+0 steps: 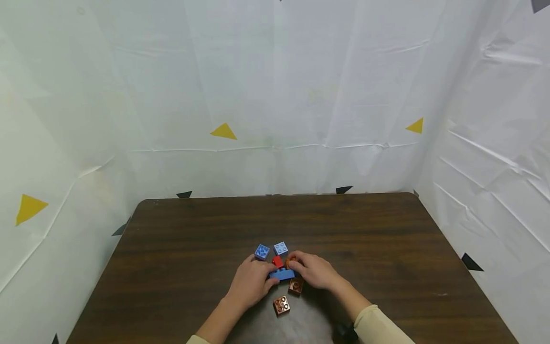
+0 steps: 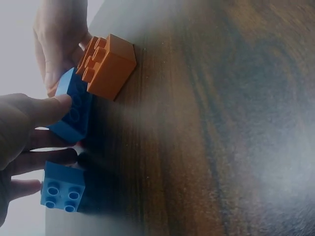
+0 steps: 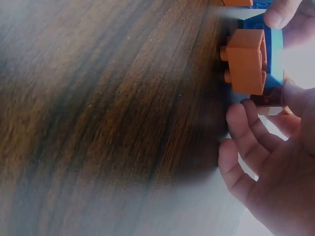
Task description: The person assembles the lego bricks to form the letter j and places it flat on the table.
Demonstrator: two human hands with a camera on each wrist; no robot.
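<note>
Long blue brick (image 1: pixel 281 274) is set in the middle of the group of toy bricks, in front of the person. Its left end is clamped between the thumb and forefinger of the left hand (image 1: pixel 252 279), while the other fingers are stretched out past it. At its right end, on the far side, an orange brick (image 1: pixel 290 263) is pinched by the thumb and forefinger of the right hand (image 1: pixel 317 271); that hand's remaining fingers are loosely bent and held apart.

Just beyond the long one, a small red brick (image 1: pixel 278 262) can be seen between the two hands. Farther back, a square blue brick (image 1: pixel 262 252) is placed by the left fingertips, and whether it is touched cannot be told. To its right, a pale blue brick (image 1: pixel 281 248) is found, studs up.

On the near side, one orange-brown brick (image 1: pixel 296 286) is placed close to the right end of the long one, and a second brown brick (image 1: pixel 281 305) is left nearer the person. All are borne by a dark wooden table (image 1: pixel 365 229), which is surrounded by white sheeting (image 1: pixel 301 86) marked with yellow and black triangles. A cream sleeve (image 1: pixel 380 327) is worn on the right arm.
</note>
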